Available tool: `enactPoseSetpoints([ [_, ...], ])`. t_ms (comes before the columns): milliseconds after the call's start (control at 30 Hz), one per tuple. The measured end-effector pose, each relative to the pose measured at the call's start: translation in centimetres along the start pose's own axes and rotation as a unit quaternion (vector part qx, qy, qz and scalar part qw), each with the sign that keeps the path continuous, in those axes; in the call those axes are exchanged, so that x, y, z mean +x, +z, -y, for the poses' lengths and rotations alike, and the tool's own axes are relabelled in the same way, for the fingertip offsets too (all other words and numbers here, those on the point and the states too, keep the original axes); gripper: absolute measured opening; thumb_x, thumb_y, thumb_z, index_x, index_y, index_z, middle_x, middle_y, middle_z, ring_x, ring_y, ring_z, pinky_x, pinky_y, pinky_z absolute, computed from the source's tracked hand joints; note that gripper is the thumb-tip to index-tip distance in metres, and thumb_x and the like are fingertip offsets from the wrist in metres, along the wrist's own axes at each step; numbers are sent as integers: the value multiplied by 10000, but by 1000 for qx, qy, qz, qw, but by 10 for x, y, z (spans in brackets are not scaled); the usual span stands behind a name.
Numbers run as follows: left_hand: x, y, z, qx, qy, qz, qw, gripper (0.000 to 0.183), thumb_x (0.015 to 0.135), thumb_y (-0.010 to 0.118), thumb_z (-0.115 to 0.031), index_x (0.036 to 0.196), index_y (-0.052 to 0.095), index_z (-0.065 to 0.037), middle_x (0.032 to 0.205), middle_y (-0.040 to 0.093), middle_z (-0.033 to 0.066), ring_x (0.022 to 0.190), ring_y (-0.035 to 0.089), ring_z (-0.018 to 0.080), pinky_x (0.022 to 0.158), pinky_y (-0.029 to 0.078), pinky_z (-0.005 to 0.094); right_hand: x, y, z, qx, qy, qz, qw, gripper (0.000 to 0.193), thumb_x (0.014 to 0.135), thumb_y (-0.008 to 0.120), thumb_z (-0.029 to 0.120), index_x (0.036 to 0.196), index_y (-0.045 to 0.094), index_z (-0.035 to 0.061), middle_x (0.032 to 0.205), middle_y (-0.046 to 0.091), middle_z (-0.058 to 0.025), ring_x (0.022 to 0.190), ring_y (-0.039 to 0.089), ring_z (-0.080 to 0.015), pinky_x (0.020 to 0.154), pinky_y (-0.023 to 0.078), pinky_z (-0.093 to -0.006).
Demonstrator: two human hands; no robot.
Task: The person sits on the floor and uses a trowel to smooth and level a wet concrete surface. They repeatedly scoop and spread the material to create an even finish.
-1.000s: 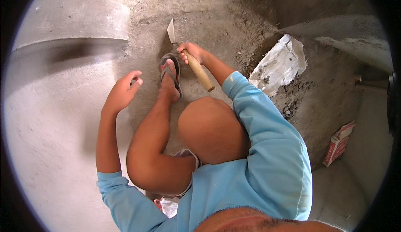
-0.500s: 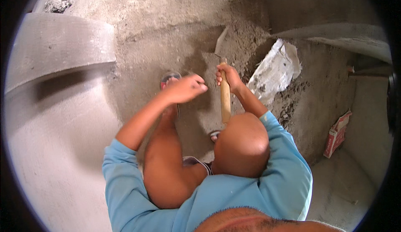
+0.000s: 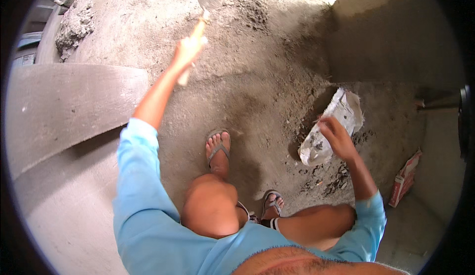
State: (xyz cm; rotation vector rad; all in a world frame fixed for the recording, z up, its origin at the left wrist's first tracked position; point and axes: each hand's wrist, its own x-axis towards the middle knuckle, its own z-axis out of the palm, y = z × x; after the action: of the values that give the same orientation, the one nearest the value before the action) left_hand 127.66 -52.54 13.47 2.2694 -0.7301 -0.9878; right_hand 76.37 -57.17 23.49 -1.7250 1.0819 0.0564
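Light-blue cloth of a long-sleeved shirt [image 3: 163, 235] fills the near side, well nearer than the white woven sack [image 3: 348, 107] on the grey dirt floor [image 3: 262, 101]. Nearer than the sack and left of it, two feet in grey thong sandals [image 3: 218, 150] now show plainly; half a second ago the left hand and right knee covered much of them. Right of the sack and a little nearer leans a crumpled red-and-white packet [image 3: 403, 182].

The bare right hand [image 3: 339, 139], which gripped the trowel then, is now over the sack, fingers loosely bent around nothing visible. It hides part of the sack; whether it touches cannot be told.

Beyond the sack and well to its left, the bare left hand [image 3: 189, 51], empty before, is now clasped round a wooden-handled metal trowel [image 3: 200, 26]. The fingers cover mid-handle; the blade is blurred and cut off at the top. Farther left of the sack, more shows of a rough grey rubble heap [image 3: 75, 25]; a pale-handled object [image 3: 57, 0] beside it is hard to identify.
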Motion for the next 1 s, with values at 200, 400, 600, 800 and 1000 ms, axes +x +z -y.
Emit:
enactPoseSetpoints([
  [200, 198, -93, -16, 264, -10, -115, 958, 486, 810, 739, -454, 1001, 732, -8, 794, 721, 158, 651, 708, 246, 620, 569, 406, -157, -32, -99, -176, 341, -32, 923, 403, 980, 532, 293, 1251, 577, -3, 1236, 623, -255, 1173, 589, -428, 971, 473, -471],
  [400, 260, -82, -62, 331, -64, -79, 938, 329, 785, 687, -198, 1003, 715, 46, 810, 717, 203, 659, 717, 272, 617, 571, 408, -330, -11, -152, -228, 413, -121, 873, 328, 939, 544, 190, 1198, 590, -7, 1102, 627, -270, 1107, 576, -474, 931, 472, -498],
  [600, 246, -66, -94, 378, 25, 44, 924, 261, 736, 602, -87, 916, 669, 89, 702, 663, 186, 579, 667, 279, 508, 515, 414, -446, 99, -114, 17, 537, -194, 821, 373, 971, 575, 272, 1233, 586, 7, 1043, 663, -206, 922, 660, -354, 738, 512, -439],
  [800, 185, -28, -104, 419, 84, 79, 901, 238, 744, 595, -123, 863, 649, 75, 708, 673, 208, 621, 698, 305, 560, 544, 417, -462, 141, -121, 264, 554, -234, 754, 308, 1020, 546, 299, 1216, 597, 68, 964, 665, -65, 744, 640, -170, 583, 473, -321],
  [1000, 103, -4, -118, 466, 130, 137, 864, 253, 790, 564, -67, 932, 698, 95, 848, 714, 272, 757, 736, 343, 675, 585, 453, -437, 128, -111, 216, 528, -273, 775, 403, 1010, 564, 368, 1267, 579, 59, 984, 672, -62, 759, 650, -158, 599, 478, -299],
])
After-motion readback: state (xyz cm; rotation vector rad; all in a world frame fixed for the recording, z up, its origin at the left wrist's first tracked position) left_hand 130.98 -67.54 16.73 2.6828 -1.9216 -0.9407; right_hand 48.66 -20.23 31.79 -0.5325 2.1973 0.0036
